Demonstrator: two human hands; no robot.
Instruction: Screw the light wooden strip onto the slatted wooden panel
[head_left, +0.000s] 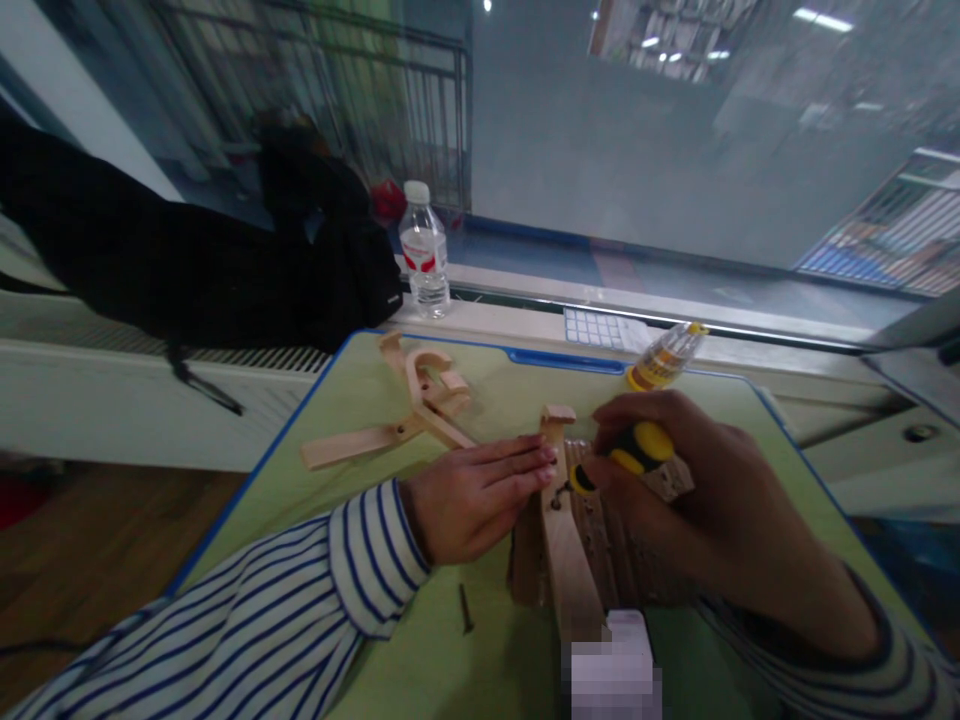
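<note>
My right hand point(697, 490) grips a screwdriver point(651, 447) by its stubby yellow-and-black handle. Its short shaft points left and down to a dark screw or hole point(556, 504) in a pale wooden strip point(574, 565). Across the upper part of that strip, the fingers of my left hand point(480, 500) lie close together and hold it; the thumb is hidden. Under the strip is a stack of brown corrugated cardboard point(604, 530), partly covered by my right hand. A loose dark screw point(466, 608) lies on the tabletop below my left hand.
Joined wooden pieces with a curved hook point(427, 385) lie at the table's point(300, 530) back left. A yellow-capped bottle point(666, 357) stands tilted at the back right. On the windowsill are a water bottle point(425, 250) and a black bag point(225, 265). A blurred white object point(619, 670) is in front.
</note>
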